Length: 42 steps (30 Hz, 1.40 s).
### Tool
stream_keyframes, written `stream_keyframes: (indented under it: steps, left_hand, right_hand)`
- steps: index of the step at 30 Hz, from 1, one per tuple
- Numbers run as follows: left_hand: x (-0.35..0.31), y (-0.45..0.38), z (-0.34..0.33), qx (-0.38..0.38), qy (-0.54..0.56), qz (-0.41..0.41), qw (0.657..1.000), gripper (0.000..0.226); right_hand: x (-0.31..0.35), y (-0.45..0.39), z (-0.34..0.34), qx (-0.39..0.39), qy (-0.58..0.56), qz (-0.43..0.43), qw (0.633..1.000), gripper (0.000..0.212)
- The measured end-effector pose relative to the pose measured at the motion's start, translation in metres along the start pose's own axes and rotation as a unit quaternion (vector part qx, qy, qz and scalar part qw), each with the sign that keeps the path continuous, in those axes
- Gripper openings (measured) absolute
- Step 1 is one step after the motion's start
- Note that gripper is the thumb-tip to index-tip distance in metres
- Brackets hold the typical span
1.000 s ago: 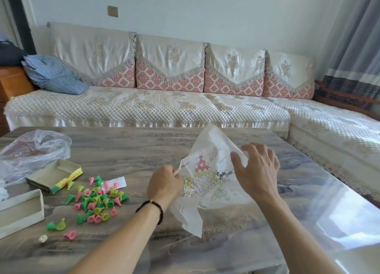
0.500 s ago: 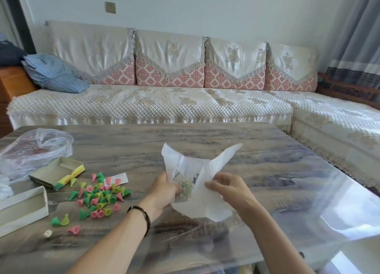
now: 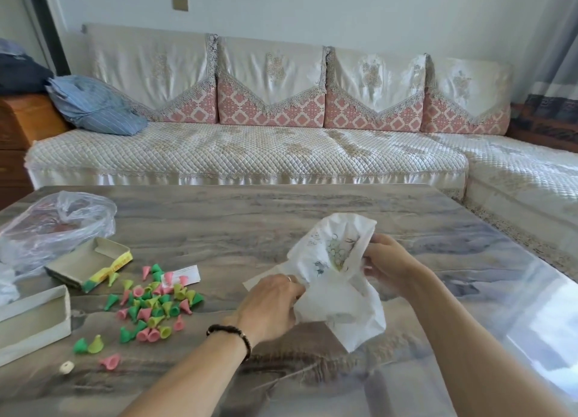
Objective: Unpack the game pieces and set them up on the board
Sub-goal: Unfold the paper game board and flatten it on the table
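Both hands grip the crumpled paper board (image 3: pixel 336 279) just above the table (image 3: pixel 281 216). The left hand (image 3: pixel 269 304) clutches its lower left part, fingers curled into the folds; the right hand (image 3: pixel 387 263) pinches its upper right edge, at about 2 o'clock from the left. The hands are apart, with the sheet bunched between them. Half a second ago the sheet stood up in two pointed flaps and the hands were closer together; now the top has rounded into a pouch-like fold showing printed circles inside, the right hand has risen and moved to the right, and the lower corner hangs toward the near edge.

At 9 o'clock from the left hand lies the heap of pink, green and yellow cone pieces (image 3: pixel 153 304), unchanged on the table, with a few strays (image 3: pixel 93 346) nearer the person and a small white ring (image 3: pixel 66 367) beside them. A paper slip (image 3: pixel 187 274) lies at the heap's far edge. Further out at 10 o'clock sit an open box tray (image 3: pixel 78 264) and a clear bag (image 3: pixel 53 225); another tray (image 3: pixel 34 319) is at the left edge. The sofa (image 3: pixel 250 153) stands at 12 o'clock.
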<state>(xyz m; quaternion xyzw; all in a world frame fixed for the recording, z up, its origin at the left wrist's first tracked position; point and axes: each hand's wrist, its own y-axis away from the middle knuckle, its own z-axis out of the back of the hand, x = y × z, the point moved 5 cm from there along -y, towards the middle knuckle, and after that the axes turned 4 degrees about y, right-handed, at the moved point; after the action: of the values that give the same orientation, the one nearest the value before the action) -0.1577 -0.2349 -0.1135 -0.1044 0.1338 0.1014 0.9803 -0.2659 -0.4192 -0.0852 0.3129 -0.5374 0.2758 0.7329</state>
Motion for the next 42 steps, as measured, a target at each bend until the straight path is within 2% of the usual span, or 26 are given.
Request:
stream_keyframes:
  steps: [3,6,8,10,11,13,15,17,19,21,23,26,32,35,36,39,41,42]
  left_hand:
    - [0.009,-0.004,-0.01,0.014,0.023,-0.024,0.999,0.022]
    - [0.013,-0.005,-0.016,0.02,0.03,-0.043,0.998,0.023]
    - [0.016,-0.004,-0.019,0.025,0.016,-0.028,0.999,0.018]
    - [0.018,-0.003,-0.023,0.031,0.018,0.0,0.999,0.019]
    - [0.017,-0.003,-0.026,0.029,0.023,0.013,0.999,0.019]
    - [0.014,-0.005,-0.028,0.011,0.028,0.041,0.999,0.022]
    - [0.011,-0.005,-0.027,-0.022,0.021,0.074,0.997,0.025]
    - [0.011,-0.005,-0.023,-0.051,0.02,0.114,0.992,0.028]
    - [0.012,-0.004,-0.021,-0.071,0.016,0.136,0.988,0.028]
    - [0.009,-0.003,-0.022,-0.065,0.018,0.126,0.99,0.026]
    - [0.001,-0.001,-0.023,-0.044,0.013,0.102,0.994,0.023]
    - [-0.003,0.003,-0.022,-0.024,-0.009,0.064,0.998,0.017]
    - [0.012,0.01,-0.015,0.005,0.005,-0.009,1.0,0.024]
    - [0.014,0.014,-0.018,0.018,0.047,0.038,0.998,0.021]
    - [0.012,0.014,-0.022,0.028,0.06,0.063,0.996,0.021]
    - [-0.005,0.009,-0.03,0.005,0.061,0.122,0.991,0.026]
    - [-0.021,0.005,-0.034,-0.042,0.064,0.15,0.986,0.024]
    - [-0.029,0.003,-0.035,-0.062,0.071,0.16,0.983,0.022]
  right_hand:
    - [-0.012,-0.023,0.027,-0.132,0.046,-0.056,0.989,0.038]
    - [-0.019,-0.035,0.05,-0.229,0.112,-0.079,0.964,0.023]
    - [-0.023,-0.038,0.06,-0.259,0.148,-0.071,0.952,0.02]
    - [-0.028,-0.034,0.058,-0.243,0.117,-0.068,0.961,0.022]
    - [-0.033,-0.028,0.054,-0.221,0.072,-0.072,0.97,0.033]
    - [-0.045,-0.013,0.045,-0.146,-0.048,-0.064,0.986,0.064]
    - [-0.051,0.007,0.035,-0.036,-0.145,-0.027,0.988,0.079]
    - [-0.054,0.03,0.03,0.043,-0.17,-0.007,0.984,0.088]
    - [-0.055,0.042,0.028,0.067,-0.105,-0.01,0.992,0.078]
    - [-0.054,0.045,0.027,0.041,0.043,-0.015,0.998,0.048]
    - [-0.049,0.036,0.032,-0.037,0.208,-0.032,0.977,0.024]
    - [-0.032,0.01,0.038,-0.115,0.341,-0.046,0.932,0.012]
    - [0.003,-0.046,0.014,-0.143,0.456,0.044,0.878,0.027]
    - [-0.005,-0.046,0.004,-0.181,0.427,-0.019,0.886,0.07]
    - [-0.009,-0.042,0.006,-0.21,0.408,-0.029,0.888,0.075]
    - [-0.024,-0.012,0.024,-0.298,0.338,-0.063,0.891,0.074]
    - [-0.041,0.011,0.037,-0.29,0.319,-0.124,0.894,0.071]
    - [-0.05,0.022,0.039,-0.257,0.312,-0.157,0.901,0.07]
